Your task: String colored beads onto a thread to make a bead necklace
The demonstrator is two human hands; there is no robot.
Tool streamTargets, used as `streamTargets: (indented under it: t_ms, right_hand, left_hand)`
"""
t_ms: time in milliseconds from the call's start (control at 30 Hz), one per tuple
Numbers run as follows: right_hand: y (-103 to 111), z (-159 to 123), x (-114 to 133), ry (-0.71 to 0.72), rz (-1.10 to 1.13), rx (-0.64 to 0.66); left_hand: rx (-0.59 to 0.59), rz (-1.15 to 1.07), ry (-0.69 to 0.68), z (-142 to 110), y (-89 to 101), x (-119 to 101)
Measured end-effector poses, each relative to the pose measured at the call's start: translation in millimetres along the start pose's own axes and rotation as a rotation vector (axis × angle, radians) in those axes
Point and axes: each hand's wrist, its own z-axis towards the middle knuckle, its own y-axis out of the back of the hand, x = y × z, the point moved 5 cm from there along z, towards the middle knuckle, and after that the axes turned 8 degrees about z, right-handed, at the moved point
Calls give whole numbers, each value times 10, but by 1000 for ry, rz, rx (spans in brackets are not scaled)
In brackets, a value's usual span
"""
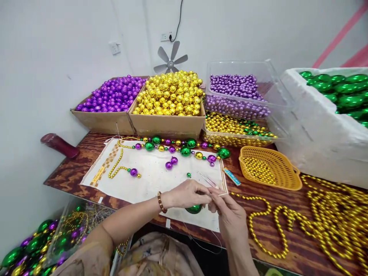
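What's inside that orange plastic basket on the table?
Small gold beads lie inside the orange basket. They cover part of its bottom, so whatever is underneath them can't be seen.

A grey fan (its lower part hidden) shows before the pale wall. Above the fan, a black cable meets a socket; left of it, a white wall plate; far right of it, pink stripes.

Left forearm extends diagonally from the lower left of the frame; left hand, back uppermost, has its fingers bent. Right hand, at lower right of centre above a near-upright wrist, is curled inward. Both hands pinch, fingertips meeting.
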Motion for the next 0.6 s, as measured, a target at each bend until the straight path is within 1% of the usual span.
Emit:
streamTargets:
  t_ms: [67, 100, 133, 200, 267, 300, 400, 467, 500, 533, 600]
  right_hand:
    - [3, 44, 17, 45, 87, -112]
    - [3, 69, 30, 47, 132, -145]
    - [-14, 94, 38, 26, 166, -142]
    - [-99, 124, 38, -49, 177, -51]
    - [-202, 124, 22, -96, 135, 51]
    - [-237, 122, 11, -102, 120, 71]
    - [-252, 160, -26, -141, 126, 49]
    - [-166, 232, -9, -184, 144, 19]
    - [-81, 277, 26, -189, 149, -4]
    - [36, 322, 77, -179, 148, -37]
    - [364, 384, 202, -129, 119, -144]
  left_hand:
    - [-12, 75, 18, -23, 67, 32]
    - [-21, 113, 29, -33, 102, 49]
    - [-27, 139, 35, -44, 134, 62]
    - [-36, 154, 24, -65, 196, 65]
    - [-26, 173, -23, -92, 249, 43]
    - [-17, 196, -50, -111, 277, 34]
    - [-5, 328, -108, -210, 409, 77]
    - [-72, 457, -125, -320, 587, 183]
    - [-121, 524, -129, -386, 701, 255]
    - [-175, 583, -126, -457, 826, 339]
    - [-277, 665, -93, -598, 1083, 527]
